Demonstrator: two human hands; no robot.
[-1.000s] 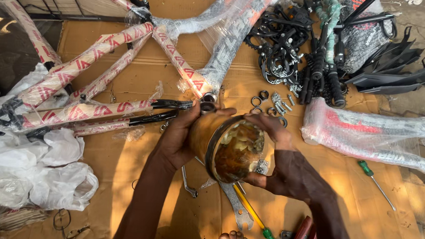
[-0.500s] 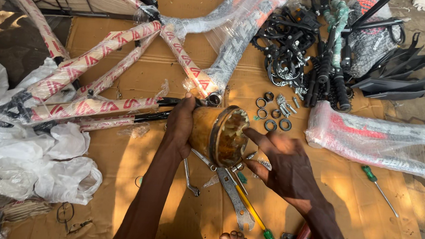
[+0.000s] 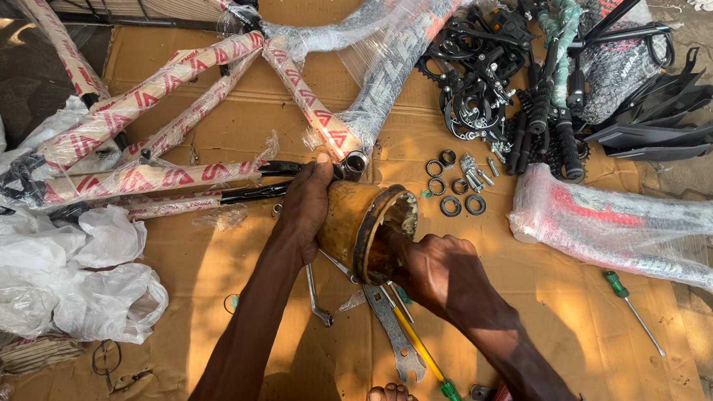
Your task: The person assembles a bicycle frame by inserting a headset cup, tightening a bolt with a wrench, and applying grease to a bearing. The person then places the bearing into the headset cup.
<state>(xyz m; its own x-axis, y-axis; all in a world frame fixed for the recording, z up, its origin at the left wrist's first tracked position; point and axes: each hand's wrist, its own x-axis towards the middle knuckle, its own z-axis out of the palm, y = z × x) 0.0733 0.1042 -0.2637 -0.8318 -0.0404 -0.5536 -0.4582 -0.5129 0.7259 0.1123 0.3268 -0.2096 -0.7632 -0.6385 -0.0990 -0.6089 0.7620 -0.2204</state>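
Cardboard crowded; left hand steadies tub, right hand inside.

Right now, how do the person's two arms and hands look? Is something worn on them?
Both arms are bare from the bottom edge of the picture up to the fingers: no sleeves, gloves, watch, bracelet or rings can be seen. The left hand and the right hand are both bare, with short nails where these show. No markings or bandages are visible on either forearm.

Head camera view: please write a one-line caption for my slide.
Left hand steadies a brown tub tipped on its side while the right hand reaches inside, beside a wrapped bicycle frame.
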